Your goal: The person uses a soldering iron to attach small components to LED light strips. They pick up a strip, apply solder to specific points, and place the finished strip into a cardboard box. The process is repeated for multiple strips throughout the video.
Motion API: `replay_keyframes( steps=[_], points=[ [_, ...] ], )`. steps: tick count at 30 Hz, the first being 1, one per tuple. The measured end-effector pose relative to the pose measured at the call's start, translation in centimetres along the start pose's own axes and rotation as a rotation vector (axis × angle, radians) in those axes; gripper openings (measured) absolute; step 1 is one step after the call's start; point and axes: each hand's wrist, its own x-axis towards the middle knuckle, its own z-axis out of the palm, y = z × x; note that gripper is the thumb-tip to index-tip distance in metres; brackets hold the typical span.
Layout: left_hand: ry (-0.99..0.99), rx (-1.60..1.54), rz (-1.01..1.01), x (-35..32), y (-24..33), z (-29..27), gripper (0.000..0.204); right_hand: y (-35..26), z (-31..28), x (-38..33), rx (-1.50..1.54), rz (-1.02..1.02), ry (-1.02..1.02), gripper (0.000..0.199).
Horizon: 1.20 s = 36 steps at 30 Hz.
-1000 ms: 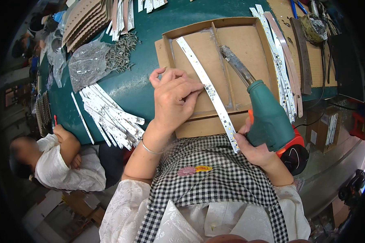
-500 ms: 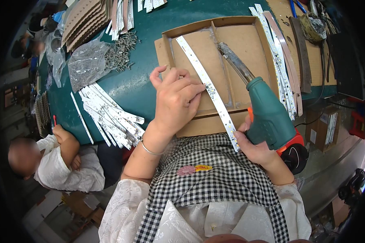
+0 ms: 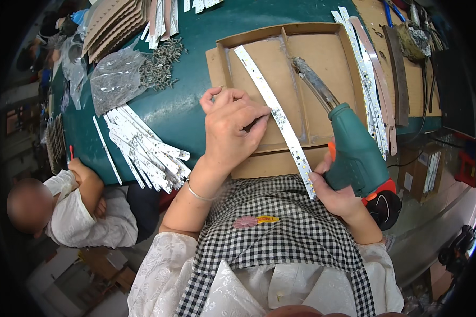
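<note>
A long white LED strip (image 3: 260, 84) lies slantwise across a shallow cardboard tray (image 3: 280, 149), its near end over my checked apron. My left hand (image 3: 232, 124) is at the strip's left edge, near its middle. Thumb and forefinger are pinched together there; anything between them is too small to make out. My right hand (image 3: 341, 196) grips a green soldering gun (image 3: 357, 150) with an orange trigger. Its thumb also rests on the near end of the strip. The gun's metal barrel (image 3: 317, 84) points forward and left over the tray, with its tip apart from the strip.
Loose LED strips (image 3: 143, 145) are piled on the green table to the left. Behind them are screws (image 3: 161, 66) and a plastic bag (image 3: 113, 79). More strips (image 3: 367, 87) lie right of the tray. Another person (image 3: 92, 211) sits at the left with folded arms.
The whole view has shifted slightly. My left thumb has come out toward the forefinger's tip. The strip and soldering gun keep nearly the same places relative to the tray.
</note>
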Motion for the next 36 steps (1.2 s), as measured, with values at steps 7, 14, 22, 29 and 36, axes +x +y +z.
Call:
replay_keyframes(
  steps=[7, 14, 22, 29, 36],
  points=[
    [-0.070, 0.036, 0.061, 0.1, -0.1, -0.2, 0.015, -1.7, 1.3, 1.0, 0.146, 0.108, 0.240, 0.033],
    [-0.091, 0.018, 0.055, 0.6, 0.0, -0.6, 0.015, -1.3, -0.4, 0.7, -0.119, -0.056, 0.092, 0.058],
    [0.002, -0.115, -0.116, -0.6, -0.2, -0.6, 0.016, -2.3, -3.3, -2.6, 0.389, 0.069, 0.246, 0.076],
    [0.040, -0.118, -0.094, -1.1, -0.7, 0.1, 0.015, -2.5, -4.1, -3.1, 0.354, 0.132, 0.153, 0.070],
    [0.057, -0.134, -0.079, -1.2, -1.0, 0.5, 0.012, -2.7, -4.0, -2.9, 0.389, 0.202, 0.168, 0.060]
  ],
)
